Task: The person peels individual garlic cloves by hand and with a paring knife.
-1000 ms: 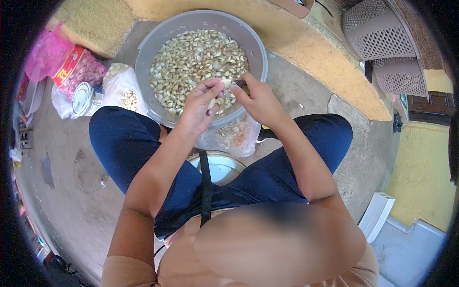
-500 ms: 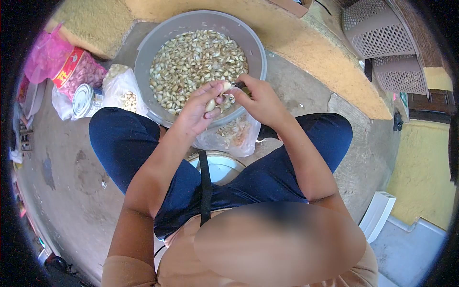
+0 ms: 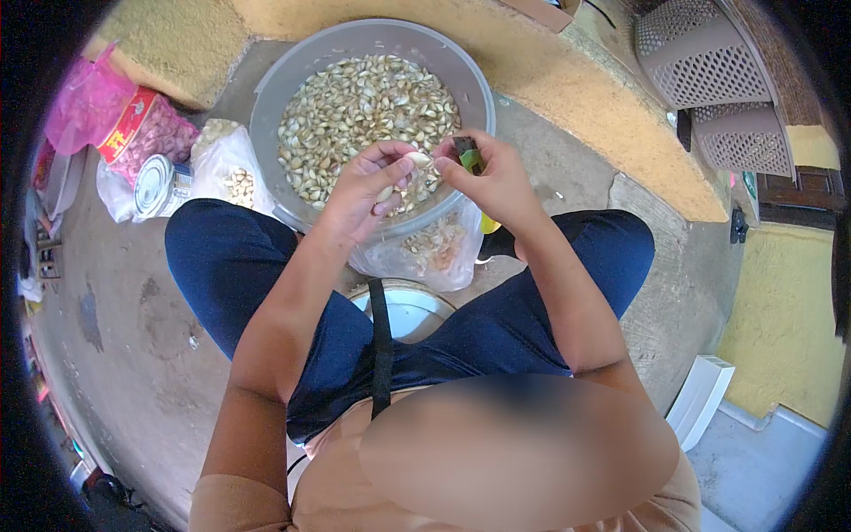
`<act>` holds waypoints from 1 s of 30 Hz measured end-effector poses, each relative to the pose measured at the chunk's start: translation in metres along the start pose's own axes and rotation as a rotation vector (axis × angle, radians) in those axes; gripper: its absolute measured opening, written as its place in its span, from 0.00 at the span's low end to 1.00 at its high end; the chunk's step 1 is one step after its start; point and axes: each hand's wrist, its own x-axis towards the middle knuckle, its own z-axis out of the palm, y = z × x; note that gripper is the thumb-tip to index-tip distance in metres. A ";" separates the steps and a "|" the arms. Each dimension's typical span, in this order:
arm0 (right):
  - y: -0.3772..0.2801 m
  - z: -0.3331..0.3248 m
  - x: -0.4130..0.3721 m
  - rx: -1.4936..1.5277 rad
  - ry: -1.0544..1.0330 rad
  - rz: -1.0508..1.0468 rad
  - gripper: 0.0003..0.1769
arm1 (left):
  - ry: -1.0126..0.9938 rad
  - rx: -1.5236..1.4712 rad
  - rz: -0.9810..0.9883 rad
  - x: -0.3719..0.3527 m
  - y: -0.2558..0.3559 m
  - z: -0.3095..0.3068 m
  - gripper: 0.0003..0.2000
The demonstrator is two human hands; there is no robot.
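Observation:
Over the near rim of a large grey tub (image 3: 266, 133), my left hand (image 3: 359, 191) pinches a pale garlic clove (image 3: 419, 160) between thumb and fingers. A second clove (image 3: 385, 193) rests against its curled lower fingers. My right hand (image 3: 492, 177) is closed round a small knife (image 3: 468, 158) with a dark blade and yellow-green handle, its thumb tip close to the pinched clove. Many unpeeled-looking garlic cloves (image 3: 355, 115) fill the tub below. Part of the knife is hidden by the right hand.
A clear plastic bag (image 3: 456, 266) with peelings hangs or lies by the tub's near side. To the left are a white bag (image 3: 222, 160) with pale cloves, a tin can (image 3: 155, 184) and a pink mesh sack (image 3: 164, 133). A white bucket (image 3: 408, 310) stands between the knees.
The right hand has turned and drawn slightly right, so the knife now points upward and its yellow-green handle shows. The left hand still holds both cloves.

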 end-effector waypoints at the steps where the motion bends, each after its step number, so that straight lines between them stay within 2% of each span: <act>1: -0.001 0.000 -0.001 0.002 -0.016 0.017 0.11 | 0.005 0.008 0.007 0.000 0.000 0.001 0.09; 7: 0.000 0.003 -0.002 -0.048 0.038 -0.071 0.10 | 0.011 0.082 0.024 -0.001 0.002 0.002 0.09; 13: -0.004 0.003 -0.002 -0.320 0.091 -0.219 0.09 | 0.073 0.187 0.021 -0.002 0.006 0.008 0.09; 19: 0.002 0.005 -0.002 -0.353 0.097 -0.299 0.10 | 0.038 0.235 -0.014 -0.003 0.008 0.003 0.09; 24: -0.004 0.002 -0.001 -0.229 -0.021 -0.137 0.09 | -0.058 0.130 -0.090 -0.003 0.007 -0.001 0.09; 27: -0.006 0.002 -0.002 -0.099 -0.052 -0.022 0.09 | -0.023 0.127 -0.097 -0.002 0.008 0.002 0.09; 30: -0.001 0.003 0.000 -0.007 -0.080 0.061 0.09 | -0.125 0.115 -0.144 0.000 0.004 -0.004 0.10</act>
